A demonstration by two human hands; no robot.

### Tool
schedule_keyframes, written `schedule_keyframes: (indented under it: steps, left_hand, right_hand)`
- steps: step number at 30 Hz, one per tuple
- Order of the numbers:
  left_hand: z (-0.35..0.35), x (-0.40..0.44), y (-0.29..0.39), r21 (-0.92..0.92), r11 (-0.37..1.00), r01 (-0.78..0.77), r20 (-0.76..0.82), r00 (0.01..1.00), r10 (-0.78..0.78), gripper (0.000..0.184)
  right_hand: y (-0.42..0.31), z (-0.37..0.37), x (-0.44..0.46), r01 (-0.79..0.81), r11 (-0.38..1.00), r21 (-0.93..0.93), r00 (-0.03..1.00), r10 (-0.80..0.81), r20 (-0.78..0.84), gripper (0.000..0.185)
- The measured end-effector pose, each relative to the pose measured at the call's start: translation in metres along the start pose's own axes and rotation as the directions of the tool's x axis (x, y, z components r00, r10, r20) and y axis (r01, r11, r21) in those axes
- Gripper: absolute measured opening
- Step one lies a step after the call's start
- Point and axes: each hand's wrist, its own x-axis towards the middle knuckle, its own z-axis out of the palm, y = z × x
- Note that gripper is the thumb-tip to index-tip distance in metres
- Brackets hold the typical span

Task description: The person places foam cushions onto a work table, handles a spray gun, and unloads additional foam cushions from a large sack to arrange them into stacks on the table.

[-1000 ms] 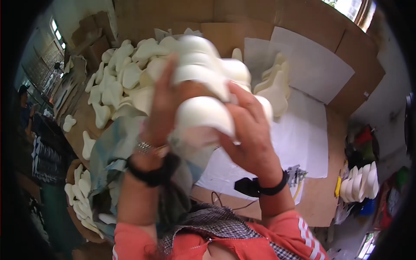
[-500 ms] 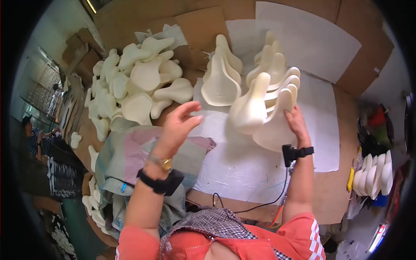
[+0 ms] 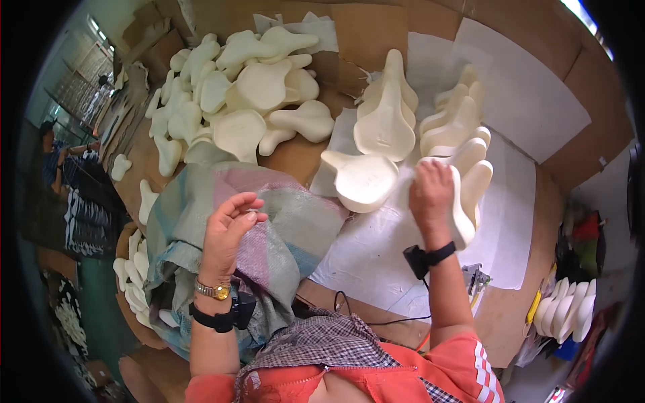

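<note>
My left hand [image 3: 232, 228] hovers over a woven sack [image 3: 269, 201], its fingers bent but apart, holding nothing. At the front of a row of cream bicycle saddle foams, my right hand [image 3: 433, 195] is closed with its back toward me; whatever lies in the fingers is hidden. The nearest saddle foam [image 3: 462, 211] stands on edge right beside that hand. Between my hands a single saddle foam [image 3: 366, 183] lies on the white sheet, its nose pointing left. Behind it, several nested saddle foams [image 3: 384, 127] point their noses away from me.
A large heap of loose saddle foams [image 3: 238, 87] covers the table's back left. More foams [image 3: 134, 275] sit low at the left, and another stack [image 3: 566, 310] stands at the lower right. A black cable [image 3: 396, 321] crosses the front edge. Another person [image 3: 57, 158] is at far left.
The view has shifted. A saddle foam that stood near my right hand now lies apart on the sheet. My right hand has turned its back toward me; my left has drawn back over the sack.
</note>
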Motion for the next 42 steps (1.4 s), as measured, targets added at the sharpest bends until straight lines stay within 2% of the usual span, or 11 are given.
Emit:
schedule_keyframes:
  steps: [4,14,18,22,25,28,30,33,35,38,42]
  left_hand:
    - [0.0,-0.01,-0.001,-0.018,0.999,0.038,-0.016,0.999,-0.038,0.035]
    - [-0.038,-0.039,-0.01,-0.003,0.998,0.057,-0.14,0.988,-0.057,0.033]
    - [-0.033,-0.036,-0.013,0.061,0.998,0.029,-0.153,0.988,-0.019,0.033]
    - [-0.011,-0.03,-0.004,0.029,0.999,-0.018,-0.107,0.994,0.021,0.034]
    - [-0.009,-0.037,0.011,0.063,0.994,-0.086,-0.046,0.995,0.089,0.036]
    - [-0.028,-0.058,0.032,0.06,0.991,-0.116,-0.139,0.983,0.123,0.037]
    - [-0.054,-0.078,0.037,0.103,0.984,-0.146,-0.195,0.967,0.164,0.037]
    - [-0.094,-0.107,0.033,0.096,0.978,-0.183,-0.398,0.894,0.206,0.034]
    - [-0.121,-0.122,0.026,0.053,0.989,-0.135,-0.565,0.813,0.141,0.032]
    - [-0.141,-0.142,0.012,0.073,0.99,-0.124,-0.695,0.705,0.139,0.031]
    - [-0.177,-0.157,-0.018,0.058,0.997,-0.054,-0.784,0.615,0.079,0.029]
  right_hand:
    - [0.001,0.037,0.02,0.011,0.998,-0.057,0.986,-0.001,0.169,0.017]
    - [0.114,-0.011,-0.025,-0.218,0.916,-0.338,0.974,0.228,-0.011,0.051]
    - [0.071,-0.035,0.006,-0.157,0.977,-0.142,0.977,0.133,-0.165,0.047]
    - [0.007,0.032,0.02,-0.098,0.902,0.42,0.995,0.074,0.074,0.041]
    - [-0.003,0.122,0.006,-0.114,0.934,0.339,0.984,0.058,0.17,0.043]
    - [0.017,0.18,-0.005,-0.386,0.907,0.17,0.907,0.34,0.248,0.052]
    - [0.029,0.188,-0.011,-0.614,0.783,-0.098,0.59,0.538,0.602,0.052]
    - [0.064,0.175,-0.018,-0.461,0.887,0.026,0.576,0.276,0.769,0.047]
    - [0.061,0.13,0.0,-0.603,0.796,0.056,0.542,0.357,0.761,0.038]
    - [0.079,0.117,-0.021,-0.342,0.925,0.169,0.92,0.293,0.259,0.032]
    - [0.104,0.142,-0.019,-0.664,0.728,0.17,0.742,0.614,0.269,0.047]
